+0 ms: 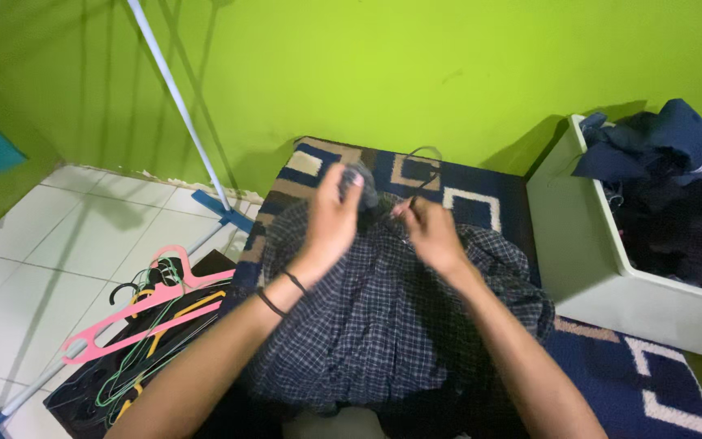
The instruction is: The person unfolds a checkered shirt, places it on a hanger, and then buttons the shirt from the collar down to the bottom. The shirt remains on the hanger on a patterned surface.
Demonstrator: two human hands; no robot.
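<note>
Dark checked shirt (383, 317) spread on lap; black hanger (422, 167) at collar.

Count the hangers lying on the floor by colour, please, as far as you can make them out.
Pink hanger: 1
Yellow hanger: 1
Green wire hangers: at least 1; they tangle, so the exact count is unclear
Black hanger hook: 1
Total: at least 4

— What's showing colour here?
— The checked shirt (383, 309) is looking dark navy with fine pale lines; the rug (465, 195) is showing navy, brown and cream squares.
— And the hangers?
— The hangers (144, 313) are showing pink, yellow and green against a lime wall (367, 73).
</note>
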